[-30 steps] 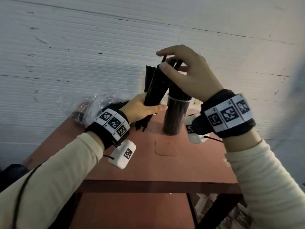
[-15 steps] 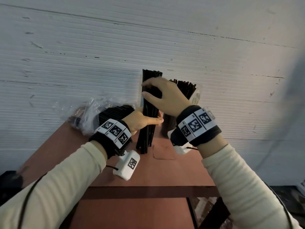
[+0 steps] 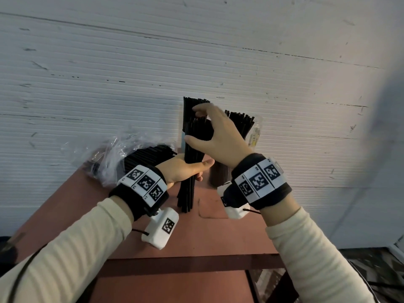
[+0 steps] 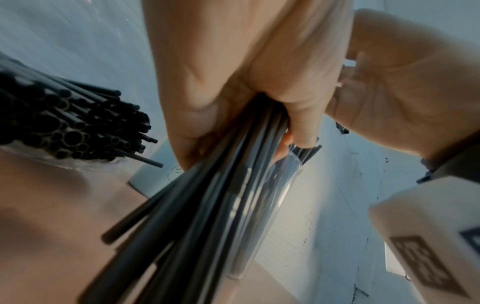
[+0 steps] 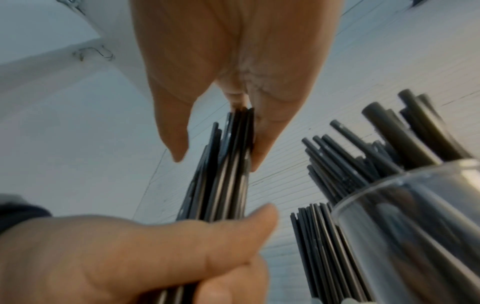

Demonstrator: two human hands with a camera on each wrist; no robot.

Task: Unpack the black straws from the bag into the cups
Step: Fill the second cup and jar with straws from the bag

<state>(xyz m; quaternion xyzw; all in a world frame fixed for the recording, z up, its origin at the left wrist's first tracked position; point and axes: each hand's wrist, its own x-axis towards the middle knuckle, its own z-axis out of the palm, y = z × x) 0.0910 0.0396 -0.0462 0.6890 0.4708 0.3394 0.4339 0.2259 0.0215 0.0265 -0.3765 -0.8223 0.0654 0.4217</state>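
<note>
Head view: the left hand (image 3: 185, 169) wraps its fingers and thumb round the lower middle of an upright bundle of thin black plastic straws (image 3: 189, 182), whose lower ends stand on the reddish-brown desk (image 3: 196, 235) near its far edge. The right hand (image 3: 215, 136) is at the top of the same bundle, thumb on the near side and fingers (image 3: 197, 109) curled over the straw tips, pinching them. Just right of the bundle, partly behind the right wrist, stands a clear plastic cup (image 3: 218, 176) filled with more black straws. At the far left corner of the desk lies a crumpled clear plastic bag (image 3: 113, 156) with black straws inside, open ends toward the hands.

Left wrist view: the left hand (image 4: 233, 82) is clenched on the straw bundle (image 4: 207, 205); the clear cup (image 4: 262, 216) stands right behind it, and the bagged straws' (image 4: 72, 131) open ends show at left.

Right wrist view: the right hand (image 5: 233, 67) pinches the bundle's (image 5: 226, 174) upper ends between thumb and fingers; the left hand's thumb (image 5: 182, 246) clamps it lower down. The straw-filled cup (image 5: 415, 236) is at right.
</note>
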